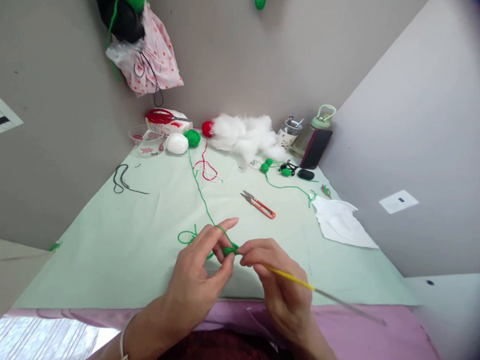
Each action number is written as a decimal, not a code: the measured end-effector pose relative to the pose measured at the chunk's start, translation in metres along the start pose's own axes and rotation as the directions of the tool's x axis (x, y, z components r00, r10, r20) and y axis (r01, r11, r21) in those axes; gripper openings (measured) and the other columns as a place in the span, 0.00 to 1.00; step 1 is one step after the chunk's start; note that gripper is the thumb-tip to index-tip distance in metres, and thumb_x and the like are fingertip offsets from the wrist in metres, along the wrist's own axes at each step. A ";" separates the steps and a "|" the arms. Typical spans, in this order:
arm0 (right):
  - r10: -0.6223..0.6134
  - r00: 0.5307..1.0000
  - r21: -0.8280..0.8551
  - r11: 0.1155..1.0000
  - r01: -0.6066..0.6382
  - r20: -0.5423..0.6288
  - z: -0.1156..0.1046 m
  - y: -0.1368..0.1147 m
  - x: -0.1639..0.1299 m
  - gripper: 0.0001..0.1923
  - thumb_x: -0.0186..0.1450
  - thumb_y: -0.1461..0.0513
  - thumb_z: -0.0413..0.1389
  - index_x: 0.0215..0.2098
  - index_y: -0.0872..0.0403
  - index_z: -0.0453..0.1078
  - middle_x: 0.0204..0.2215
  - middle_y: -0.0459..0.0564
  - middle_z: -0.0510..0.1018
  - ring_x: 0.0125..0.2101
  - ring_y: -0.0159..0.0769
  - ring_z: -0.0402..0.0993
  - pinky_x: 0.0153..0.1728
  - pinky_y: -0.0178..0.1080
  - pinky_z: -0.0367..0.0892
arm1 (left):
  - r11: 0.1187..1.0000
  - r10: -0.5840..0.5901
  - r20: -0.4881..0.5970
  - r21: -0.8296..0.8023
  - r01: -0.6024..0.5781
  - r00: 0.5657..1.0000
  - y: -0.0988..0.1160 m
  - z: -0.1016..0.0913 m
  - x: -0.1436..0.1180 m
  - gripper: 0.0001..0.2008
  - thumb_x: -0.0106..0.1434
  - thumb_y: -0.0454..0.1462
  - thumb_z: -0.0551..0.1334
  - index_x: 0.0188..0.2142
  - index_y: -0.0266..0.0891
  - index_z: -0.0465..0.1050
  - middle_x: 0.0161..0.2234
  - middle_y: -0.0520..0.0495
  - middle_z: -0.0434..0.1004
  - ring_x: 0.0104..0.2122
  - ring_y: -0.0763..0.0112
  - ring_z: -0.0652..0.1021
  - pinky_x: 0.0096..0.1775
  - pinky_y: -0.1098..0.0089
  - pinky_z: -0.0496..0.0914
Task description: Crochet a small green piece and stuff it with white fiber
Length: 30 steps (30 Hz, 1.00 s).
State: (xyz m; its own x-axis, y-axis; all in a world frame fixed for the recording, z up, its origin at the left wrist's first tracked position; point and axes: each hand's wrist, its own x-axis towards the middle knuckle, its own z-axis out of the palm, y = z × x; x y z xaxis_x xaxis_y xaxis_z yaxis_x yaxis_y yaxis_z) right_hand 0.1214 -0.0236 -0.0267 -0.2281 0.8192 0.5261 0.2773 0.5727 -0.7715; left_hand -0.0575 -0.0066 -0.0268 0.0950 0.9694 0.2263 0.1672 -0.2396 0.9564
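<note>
Near the front edge of the table, my left hand (200,269) pinches a small green crochet piece (229,250) between thumb and fingers, its index finger stretched out. Green yarn (203,195) runs over that index finger from a green yarn ball (192,138) at the back. My right hand (278,276) is closed round a crochet hook (294,279) with a yellow grip; its metal shaft points down to the right, and its tip at the green piece is hidden by my fingers. A loose green yarn tail (188,236) curls beside my left hand.
Orange-handled thread snips (259,204) lie beyond my hands. Farther back are white stuffing (246,137), a white yarn ball (177,143), a red yarn ball (208,129), a plastic tub (146,144), red scissors (161,117), a bottle (304,140) and a phone (316,149). White paper (341,222) lies right.
</note>
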 end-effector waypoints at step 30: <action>-0.315 0.912 -0.277 0.930 0.242 -0.261 0.024 0.023 -0.016 0.23 0.73 0.68 0.59 0.61 0.39 0.77 0.47 0.52 0.82 0.42 0.40 0.82 0.36 0.41 0.80 | 0.582 -0.338 0.356 -0.649 0.491 0.871 0.004 0.005 -0.003 0.28 0.61 0.39 0.76 0.60 0.47 0.78 0.32 0.56 0.72 0.23 0.83 0.66 0.24 0.79 0.61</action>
State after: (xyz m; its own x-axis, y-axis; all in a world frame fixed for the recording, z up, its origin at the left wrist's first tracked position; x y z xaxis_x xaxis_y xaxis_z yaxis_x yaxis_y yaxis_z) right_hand 0.1094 -0.0245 -0.0612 -0.0517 0.5749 0.8166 0.4611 0.7390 -0.4911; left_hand -0.0524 -0.0109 -0.0242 0.3757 0.9066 -0.1920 -0.4927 0.3709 0.7872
